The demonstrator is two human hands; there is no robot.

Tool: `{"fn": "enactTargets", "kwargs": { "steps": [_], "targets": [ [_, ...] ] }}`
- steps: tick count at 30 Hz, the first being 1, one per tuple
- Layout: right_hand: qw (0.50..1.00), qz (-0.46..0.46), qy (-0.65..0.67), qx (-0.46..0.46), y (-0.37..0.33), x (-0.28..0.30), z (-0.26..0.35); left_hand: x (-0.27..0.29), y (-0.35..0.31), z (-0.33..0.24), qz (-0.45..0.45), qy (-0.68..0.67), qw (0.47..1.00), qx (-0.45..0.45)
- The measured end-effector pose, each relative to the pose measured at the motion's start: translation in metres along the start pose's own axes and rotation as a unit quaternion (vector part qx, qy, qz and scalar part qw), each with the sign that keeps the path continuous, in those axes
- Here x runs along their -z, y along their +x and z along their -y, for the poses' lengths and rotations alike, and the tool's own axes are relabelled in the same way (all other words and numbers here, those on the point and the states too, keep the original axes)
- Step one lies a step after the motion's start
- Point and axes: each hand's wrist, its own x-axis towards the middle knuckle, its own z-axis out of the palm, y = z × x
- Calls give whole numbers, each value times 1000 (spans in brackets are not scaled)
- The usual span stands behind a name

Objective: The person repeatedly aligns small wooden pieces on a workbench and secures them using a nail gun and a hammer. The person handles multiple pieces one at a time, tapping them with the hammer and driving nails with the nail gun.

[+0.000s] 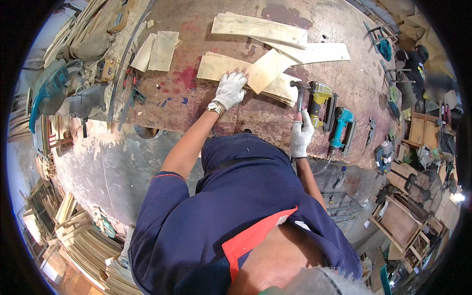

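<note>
Navy cloth shirt (236,191) foremost, pale flat wooden boards (268,71) inside the brown bench (172,115)'s near edge wanted steadying by the spread white-gloved left hand (230,90), clear of the grey metal hammer (300,99) the white-gloved right hand (301,135) clasped.

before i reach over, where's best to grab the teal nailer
Probably best to take the nailer by its slim teal handle, from the near left side: its bulky head points away from the person, the narrower end faces back, and the black magazine runs along the right. The right hand is holding a hammer.
</note>
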Motion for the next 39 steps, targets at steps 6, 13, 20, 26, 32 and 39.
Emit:
{"fn": "enactTargets", "kwargs": {
  "steps": [6, 13, 20, 26, 32, 39],
  "targets": [
    [998, 5, 60, 11, 62, -29, 28, -20, 1, 4, -32, -51, 998, 28],
    [950, 119, -146, 249, 121, -72, -25, -17, 2, -4, -31, -91, 993, 62],
    [975, 11, -120, 186, 96, -74, 13, -23, -2, -4, -63, -101, 992, 51],
    [951, 128, -225, 169, 98, -65, 15, -13, 4, -5, -13, -82, 994, 73],
    [995, 40, -37, 81, 54, -77, 8, -28, -1, 1, -38, -127, 988, 79],
    [958, 103, -146, 224, 44, -75, 17, -23, -1, 1, -62, -153, 983, 74]
  ]
}}
